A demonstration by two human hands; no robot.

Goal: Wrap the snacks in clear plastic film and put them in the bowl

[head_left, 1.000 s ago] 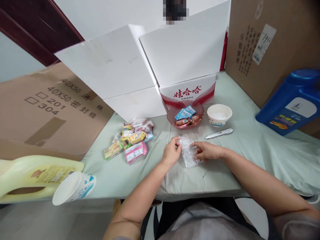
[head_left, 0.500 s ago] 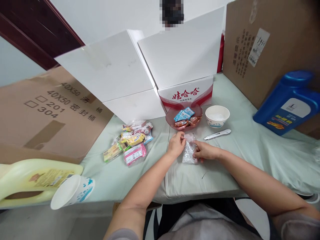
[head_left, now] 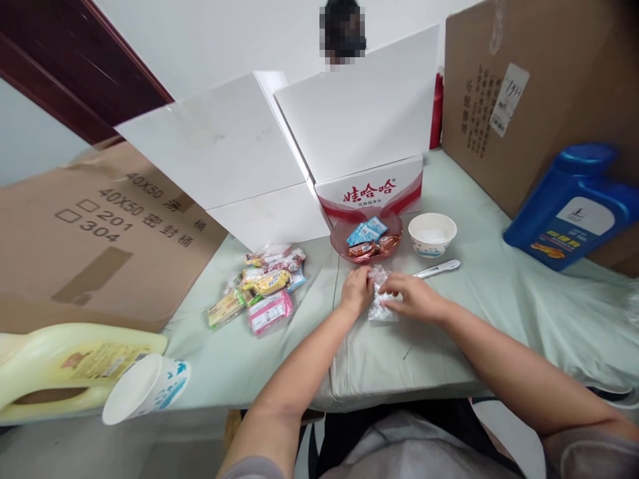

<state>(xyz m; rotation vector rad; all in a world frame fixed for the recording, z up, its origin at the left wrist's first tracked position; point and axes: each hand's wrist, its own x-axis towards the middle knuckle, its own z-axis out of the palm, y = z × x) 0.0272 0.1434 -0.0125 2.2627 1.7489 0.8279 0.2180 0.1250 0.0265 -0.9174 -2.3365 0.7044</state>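
A crinkled clear plastic bag [head_left: 378, 307] lies on the cloth in front of the pink glass bowl [head_left: 339, 245]. My left hand [head_left: 356, 291] is closed on the bag's upper left edge, its fingertips partly hidden. From the right, my right hand [head_left: 413, 297] reaches over the bag with its fingers bent but apart, the tips at or just above the plastic. Blue sachets [head_left: 368, 231] and brown-wrapped snacks [head_left: 363, 249] sit in the bowl. Just beyond my right hand is a white utility knife [head_left: 438, 268], partly covered by it.
At the left lies a pile of packaged snacks [head_left: 267, 283]. A paper bowl [head_left: 432, 234] stands right of the pink bowl. A paper cup [head_left: 144, 389] and yellow jug [head_left: 74, 366] lie at the front left. A blue bottle [head_left: 569, 206] and cardboard boxes [head_left: 529, 106] flank the table; white cartons [head_left: 359, 100] stand behind.
My right hand has lifted slightly and its fingers have spread from the bag. The bag looks more bunched. My left hand keeps its grip; the view has shifted a little.
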